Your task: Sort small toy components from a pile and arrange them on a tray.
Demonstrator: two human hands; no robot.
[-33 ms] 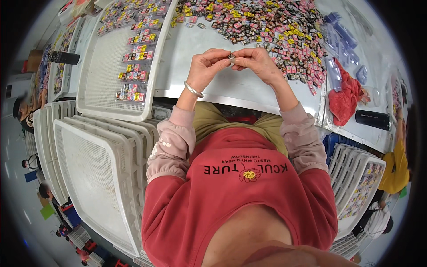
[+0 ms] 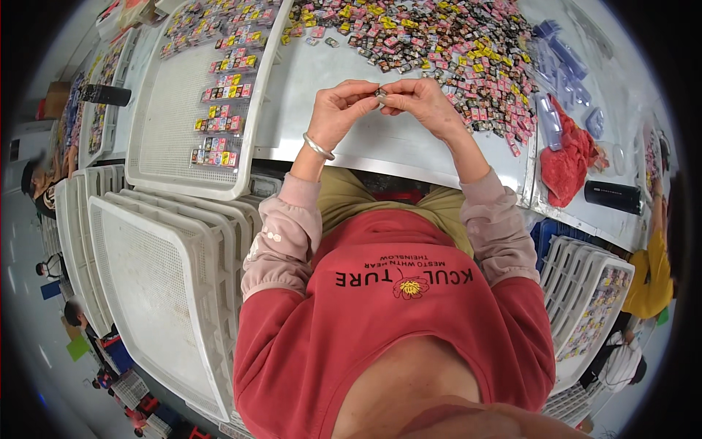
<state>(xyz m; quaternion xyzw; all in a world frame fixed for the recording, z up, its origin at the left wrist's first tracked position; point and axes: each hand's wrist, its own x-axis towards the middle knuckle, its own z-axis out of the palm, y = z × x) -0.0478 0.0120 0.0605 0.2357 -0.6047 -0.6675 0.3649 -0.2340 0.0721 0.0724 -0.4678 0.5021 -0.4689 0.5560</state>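
- Two bare hands meet above the pale grey tabletop (image 2: pixel 380 146) in the head view, the only view there is: the left hand (image 2: pixel 338 110) and the right hand (image 2: pixel 424 102) come together fingertip to fingertip.
- Between them sits a small dark, greyish piece (image 2: pixel 381 94), pinched from both sides; the fingers of both hands are curled in close around it, thumbs and forefingers closed on it.
- Most of the small piece is covered by the fingertips, so its shape, its long axis and which way it points cannot be told.
- It is held in the air over the bare strip of table, just short of the wide heap of small pink, yellow and black tiles (image 2: pixel 439 36) that spreads across the far side.
- A thin silver bangle (image 2: pixel 317 146) circles the left wrist.
- To the left lies a white perforated plastic tray (image 2: pixel 175 146) with short rows of the same coloured pieces; its far end is cut off by the picture's rim.
- Lower left, a stack of empty white mesh trays (image 2: pixel 153 278) leans on edge.
- On the right, a crumpled red cloth (image 2: pixel 567 164) lies beside a black cylinder (image 2: pixel 613 196).
- Clear plastic bags (image 2: pixel 563 66) near the rim are blurred and hard to make out.
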